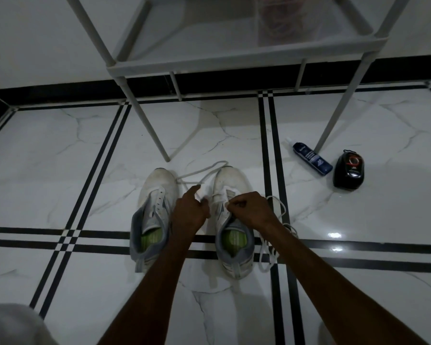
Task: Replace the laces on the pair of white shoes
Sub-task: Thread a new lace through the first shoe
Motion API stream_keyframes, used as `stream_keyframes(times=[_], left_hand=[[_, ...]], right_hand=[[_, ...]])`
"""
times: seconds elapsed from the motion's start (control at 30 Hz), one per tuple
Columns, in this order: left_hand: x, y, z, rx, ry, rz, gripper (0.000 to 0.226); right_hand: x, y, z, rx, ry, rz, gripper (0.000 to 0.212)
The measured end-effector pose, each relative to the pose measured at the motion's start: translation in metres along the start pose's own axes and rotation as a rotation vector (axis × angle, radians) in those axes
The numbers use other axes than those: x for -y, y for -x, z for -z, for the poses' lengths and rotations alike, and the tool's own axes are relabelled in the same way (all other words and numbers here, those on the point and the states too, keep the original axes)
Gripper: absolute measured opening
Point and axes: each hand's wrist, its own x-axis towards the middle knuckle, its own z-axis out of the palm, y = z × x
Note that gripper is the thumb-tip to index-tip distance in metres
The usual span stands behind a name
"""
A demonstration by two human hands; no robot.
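Two green insoles (151,239) inside shoes (152,215)

A white marble-look floor (85,170) with black double stripes runs to a black skirting band (60,92); a pale metal rack (234,58) stands on thin legs, a blurred container (279,21) on its shelf (contents unclear); a dark blue bottle (311,158) lies near a black oval case (349,170), apart.

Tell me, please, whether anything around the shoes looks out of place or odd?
Only small things: the dark blue spray bottle lies on its side on the marble-patterned tiled floor, beside the black oval shoe-polish container. A white lace trails loosely beside the right-hand white shoe. Nothing looks spilled or damaged.
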Motion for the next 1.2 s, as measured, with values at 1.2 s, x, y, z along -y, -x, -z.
stream_keyframes(times=[1.2], left_hand=[[-0.019, 0.007, 0.095, -0.039, 0.027, -0.072, 0.042]], right_hand=[[0.072, -0.067, 0.007, -0.201, -0.121, 0.054, 0.033]])
